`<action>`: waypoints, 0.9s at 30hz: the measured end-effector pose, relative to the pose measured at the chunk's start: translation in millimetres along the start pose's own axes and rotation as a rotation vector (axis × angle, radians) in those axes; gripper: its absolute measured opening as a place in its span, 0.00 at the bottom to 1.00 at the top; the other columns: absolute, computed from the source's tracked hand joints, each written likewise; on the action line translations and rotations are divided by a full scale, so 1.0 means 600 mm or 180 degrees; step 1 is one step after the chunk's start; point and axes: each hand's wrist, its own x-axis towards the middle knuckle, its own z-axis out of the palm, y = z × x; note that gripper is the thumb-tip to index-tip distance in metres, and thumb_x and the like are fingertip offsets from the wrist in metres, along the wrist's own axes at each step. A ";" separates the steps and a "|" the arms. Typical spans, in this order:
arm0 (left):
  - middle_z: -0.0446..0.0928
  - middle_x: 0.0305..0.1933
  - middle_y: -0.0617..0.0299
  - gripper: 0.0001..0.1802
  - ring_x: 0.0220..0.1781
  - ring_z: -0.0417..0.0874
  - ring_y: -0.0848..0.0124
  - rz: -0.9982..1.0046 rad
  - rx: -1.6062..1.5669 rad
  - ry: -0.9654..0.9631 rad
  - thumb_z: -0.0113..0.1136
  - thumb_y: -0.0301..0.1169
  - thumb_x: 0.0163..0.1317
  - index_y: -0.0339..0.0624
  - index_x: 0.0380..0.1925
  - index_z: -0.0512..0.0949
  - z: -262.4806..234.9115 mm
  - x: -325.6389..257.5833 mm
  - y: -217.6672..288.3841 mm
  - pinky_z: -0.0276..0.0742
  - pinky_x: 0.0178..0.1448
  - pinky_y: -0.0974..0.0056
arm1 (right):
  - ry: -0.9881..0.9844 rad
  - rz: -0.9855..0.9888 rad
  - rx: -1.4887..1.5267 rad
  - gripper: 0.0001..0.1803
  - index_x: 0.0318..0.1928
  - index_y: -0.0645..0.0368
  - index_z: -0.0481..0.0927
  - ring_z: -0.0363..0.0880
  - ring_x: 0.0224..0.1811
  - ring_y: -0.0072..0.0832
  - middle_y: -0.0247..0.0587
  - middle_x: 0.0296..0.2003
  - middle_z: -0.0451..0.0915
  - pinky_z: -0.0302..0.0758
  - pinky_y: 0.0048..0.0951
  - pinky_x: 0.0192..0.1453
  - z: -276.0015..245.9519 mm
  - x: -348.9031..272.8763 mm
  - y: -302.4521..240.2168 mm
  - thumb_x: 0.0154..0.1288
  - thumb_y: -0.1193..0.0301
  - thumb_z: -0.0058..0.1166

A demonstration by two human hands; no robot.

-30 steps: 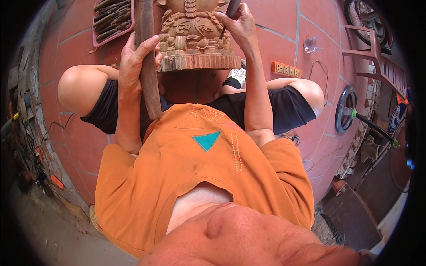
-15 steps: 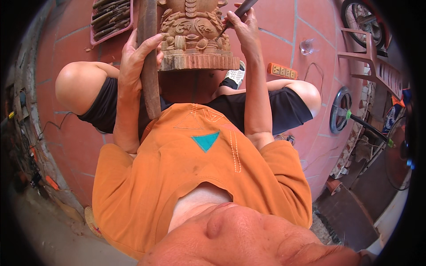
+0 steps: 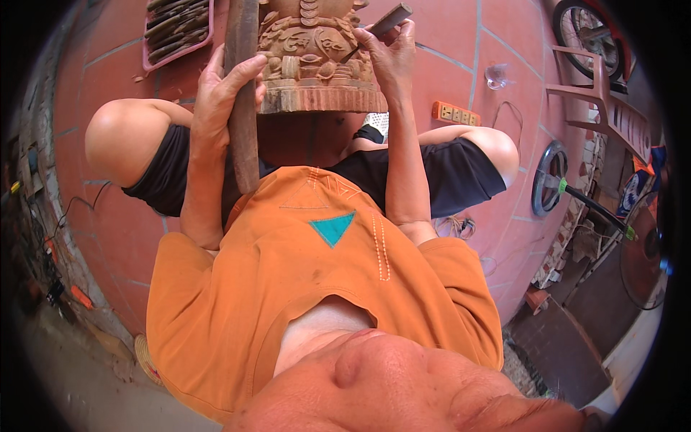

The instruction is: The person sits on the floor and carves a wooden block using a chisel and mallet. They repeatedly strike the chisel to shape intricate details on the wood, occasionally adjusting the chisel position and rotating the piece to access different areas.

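- At the bottom of the frame is the person's chin, and above it an orange shirt (image 3: 288, 288) with a teal triangle patch (image 3: 332, 227) at the middle of the chest.
- Black shorts (image 3: 446, 169) and both bare knees spread to the left and right of centre.
- The left hand (image 3: 227, 93), upper left of centre, is closed around a long dark wooden stick (image 3: 243, 108) that stands upright, with the thumb reaching over to the base of the carving.
- The right hand (image 3: 392, 54), top centre right, grips a chisel (image 3: 385, 20) whose handle sticks out toward the upper right; its tip rests on the carving.
- The wooden carving (image 3: 317, 65) stands at top centre between the two hands, above the knees, with ornate relief and a ribbed round base.
- An orange power strip (image 3: 455, 114), long and flat with a row of pale sockets, lies on the red tiled floor (image 3: 504, 43) right of the carving.
- A pink tray (image 3: 176, 29) of dark tools sits at the upper left.
- A pink plastic chair (image 3: 604, 108) and a wheel (image 3: 583, 25) are at the upper right.
- A round fan grille (image 3: 548, 178) leans at the right edge of the tiles.
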 end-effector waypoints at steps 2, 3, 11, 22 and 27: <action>0.77 0.29 0.65 0.18 0.22 0.79 0.79 0.0001 0.0001 0.0007 0.71 0.35 0.64 0.41 0.46 0.74 0.001 0.000 0.000 0.76 0.23 0.74 | -0.0026 0.0106 -0.0041 0.22 0.48 0.60 0.68 0.85 0.40 0.23 0.41 0.38 0.86 0.87 0.27 0.43 0.006 -0.002 -0.006 0.63 0.76 0.71; 0.77 0.28 0.65 0.18 0.22 0.79 0.79 0.0010 0.0010 0.0020 0.71 0.35 0.64 0.41 0.46 0.74 0.002 0.000 0.000 0.76 0.23 0.74 | -0.0051 0.0125 -0.0092 0.22 0.48 0.61 0.69 0.85 0.40 0.23 0.41 0.38 0.86 0.86 0.26 0.43 0.006 -0.005 -0.010 0.63 0.75 0.71; 0.77 0.32 0.63 0.16 0.23 0.79 0.78 -0.0044 0.0102 -0.0010 0.68 0.33 0.67 0.41 0.47 0.72 -0.002 0.008 -0.005 0.76 0.23 0.75 | -0.0586 0.0167 -0.0885 0.26 0.64 0.56 0.70 0.84 0.44 0.23 0.38 0.44 0.85 0.82 0.26 0.48 0.009 -0.003 -0.022 0.68 0.73 0.64; 0.77 0.26 0.66 0.18 0.22 0.79 0.81 0.0030 0.0200 0.0013 0.70 0.35 0.66 0.41 0.48 0.74 0.008 0.007 -0.004 0.74 0.23 0.76 | -0.0611 -0.0091 -0.0878 0.22 0.54 0.59 0.82 0.86 0.40 0.21 0.33 0.38 0.89 0.82 0.26 0.45 0.031 -0.005 -0.041 0.61 0.67 0.73; 0.77 0.26 0.67 0.19 0.23 0.78 0.81 0.0093 0.0367 0.0027 0.70 0.35 0.65 0.40 0.50 0.74 0.005 0.009 -0.007 0.74 0.25 0.75 | -0.0769 -0.0118 -0.0823 0.20 0.53 0.59 0.83 0.86 0.39 0.21 0.33 0.38 0.88 0.82 0.26 0.45 0.036 -0.004 -0.043 0.62 0.69 0.72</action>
